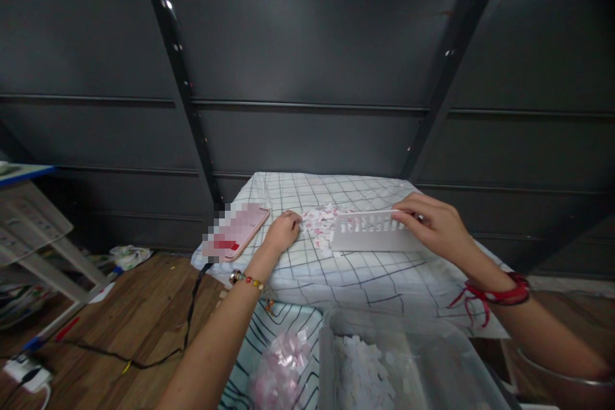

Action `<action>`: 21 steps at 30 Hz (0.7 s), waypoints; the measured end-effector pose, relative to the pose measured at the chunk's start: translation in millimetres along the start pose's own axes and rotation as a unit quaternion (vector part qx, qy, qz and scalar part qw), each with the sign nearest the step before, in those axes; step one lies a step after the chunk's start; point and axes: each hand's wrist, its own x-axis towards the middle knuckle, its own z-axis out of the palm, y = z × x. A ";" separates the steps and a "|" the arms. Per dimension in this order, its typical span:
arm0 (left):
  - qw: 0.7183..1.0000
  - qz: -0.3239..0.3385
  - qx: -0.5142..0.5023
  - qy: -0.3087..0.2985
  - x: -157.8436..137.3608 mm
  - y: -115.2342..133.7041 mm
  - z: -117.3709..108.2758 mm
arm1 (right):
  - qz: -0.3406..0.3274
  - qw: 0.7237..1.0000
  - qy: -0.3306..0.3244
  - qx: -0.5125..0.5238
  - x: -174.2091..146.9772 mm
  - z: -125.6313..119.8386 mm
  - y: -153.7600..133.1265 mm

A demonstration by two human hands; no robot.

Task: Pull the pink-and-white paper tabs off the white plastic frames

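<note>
My right hand (435,221) grips the upper edge of a white slotted plastic basket (365,241), thumb and fingers closed on it. The basket stands on the checked cloth, beside and partly in front of a spread of small white and pink paper pieces (319,221). At the left edge of these pieces rests my left hand (284,230), its fingers curled; whatever they may hold is hidden. Left of that hand lies a pink phone (252,230), partly blurred out, with a black cable running from it.
The checked cloth (298,282) covers a low surface against a dark panelled wall (307,45). Nearer me stand a clear plastic bin (432,359) with white pieces (362,368) and a pinkish clear bag (283,365) on striped fabric. A power strip (26,371) lies on the floor at left.
</note>
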 end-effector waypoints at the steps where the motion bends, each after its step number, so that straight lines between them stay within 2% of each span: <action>1: 1.000 -0.003 -0.001 -0.002 0.1 0.1 0.0 | 0.002 1.000 -0.001 0.007 0.4 1.8 0.7; 6: 1.000 -0.007 -0.002 -0.003 0.1 -0.5 0.2 | 0.000 0.999 -0.031 0.045 2.8 5.2 8.8; 11: 1.000 0.004 0.002 -0.003 0.4 -1.3 0.4 | 0.025 0.995 -0.014 0.091 4.1 5.6 23.0; 15: 1.000 0.005 0.001 -0.004 0.8 -0.8 -0.1 | 0.048 0.986 -0.015 0.157 4.1 20.1 38.8; 21: 1.000 0.000 0.002 -0.004 1.8 -0.8 -0.2 | 0.089 0.968 0.029 0.231 -5.4 44.8 62.7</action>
